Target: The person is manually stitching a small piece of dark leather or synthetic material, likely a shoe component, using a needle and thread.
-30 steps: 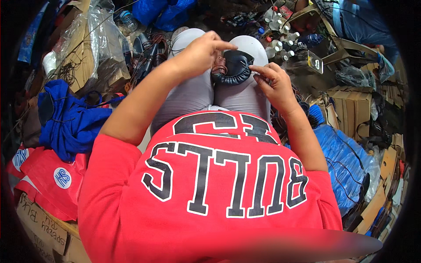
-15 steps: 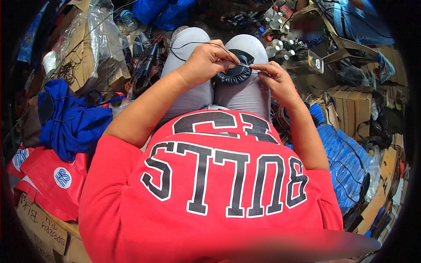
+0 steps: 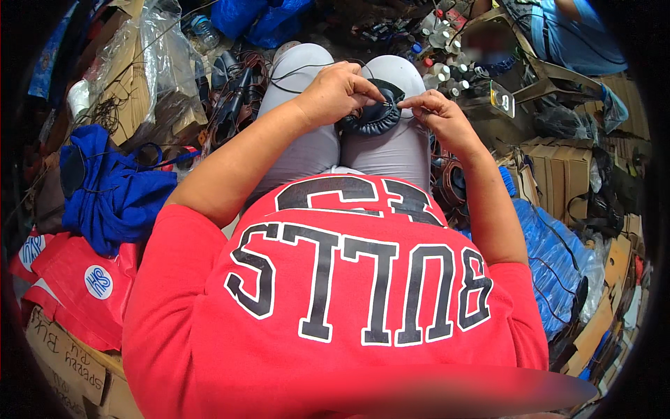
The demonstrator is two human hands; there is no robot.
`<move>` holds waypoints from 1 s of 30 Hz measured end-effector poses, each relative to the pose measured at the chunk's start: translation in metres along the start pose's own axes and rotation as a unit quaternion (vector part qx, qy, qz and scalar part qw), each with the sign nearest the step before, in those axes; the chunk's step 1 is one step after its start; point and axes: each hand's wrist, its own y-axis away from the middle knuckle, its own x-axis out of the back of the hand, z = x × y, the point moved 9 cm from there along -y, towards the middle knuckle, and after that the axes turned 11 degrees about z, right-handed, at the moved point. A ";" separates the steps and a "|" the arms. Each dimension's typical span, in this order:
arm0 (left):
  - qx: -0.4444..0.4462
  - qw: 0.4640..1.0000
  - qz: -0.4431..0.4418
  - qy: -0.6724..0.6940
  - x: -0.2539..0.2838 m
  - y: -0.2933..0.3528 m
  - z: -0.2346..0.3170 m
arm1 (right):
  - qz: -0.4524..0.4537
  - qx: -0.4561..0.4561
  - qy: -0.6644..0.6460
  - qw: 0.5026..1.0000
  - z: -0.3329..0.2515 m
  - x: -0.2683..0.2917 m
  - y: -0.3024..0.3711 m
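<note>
- Fingers (image 3: 368,88) of my left hand (image 3: 333,92): bunched over the black gathered piece (image 3: 371,126), upper centre of frame; I cannot tell their grip.
- Right hand (image 3: 448,124): fingertips at its right edge; closure unclear.
- Dark cord (image 3: 301,68) crosses left knee (image 3: 301,55).

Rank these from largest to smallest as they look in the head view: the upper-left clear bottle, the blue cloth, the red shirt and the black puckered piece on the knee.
1. Red shirt, nearest the camera
2. Blue cloth
3. Black puckered piece, partly hidden by the left fingers
4. Upper-left clear bottle
</note>
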 end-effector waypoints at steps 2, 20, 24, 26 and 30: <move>0.050 0.998 -0.031 0.024 -0.007 -0.001 -0.009 | -0.024 -0.023 -0.039 0.999 0.006 -0.003 -0.002; -0.030 0.999 0.025 -0.036 0.002 0.023 0.010 | 0.023 -0.031 -0.115 0.993 0.008 -0.010 0.016; 0.127 0.989 0.019 0.067 -0.001 0.014 -0.013 | 0.023 -0.090 -0.246 0.965 0.014 -0.012 0.012; 0.230 0.948 -0.021 0.221 -0.018 0.014 -0.025 | 0.007 -0.095 -0.247 0.964 0.015 -0.012 0.010; 0.227 0.933 -0.019 0.278 -0.035 0.010 -0.027 | 0.000 -0.094 -0.203 0.975 0.009 -0.013 0.004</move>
